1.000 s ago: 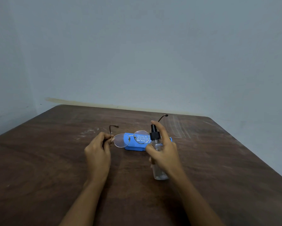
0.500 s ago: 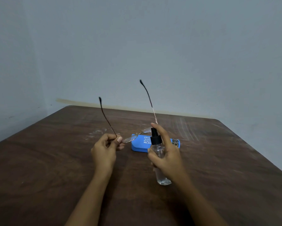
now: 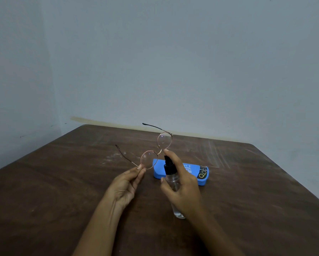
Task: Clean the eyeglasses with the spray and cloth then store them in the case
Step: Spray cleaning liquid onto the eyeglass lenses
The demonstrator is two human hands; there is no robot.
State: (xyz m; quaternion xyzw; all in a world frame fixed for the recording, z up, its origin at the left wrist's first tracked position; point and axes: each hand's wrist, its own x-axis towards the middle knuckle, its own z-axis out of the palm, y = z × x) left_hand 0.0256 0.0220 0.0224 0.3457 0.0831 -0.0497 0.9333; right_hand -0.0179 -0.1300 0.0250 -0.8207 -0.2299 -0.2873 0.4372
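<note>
Bare grey walls back a dark wooden table (image 3: 62, 182). Left hand (image 3: 126, 185) pinches the glasses (image 3: 156, 151) by the near hinge, lifted above the blue case (image 3: 190, 172); right hand (image 3: 182, 189) wraps the spray bottle (image 3: 171, 180). Glasses look light and fragile (hold the frame, never the lenses).

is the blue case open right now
No, the blue glasses case lies shut on the brown wooden table, behind the right hand.

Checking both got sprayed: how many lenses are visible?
2. The lower lens sits by the left hand; the upper lens is above the spray bottle.
</note>
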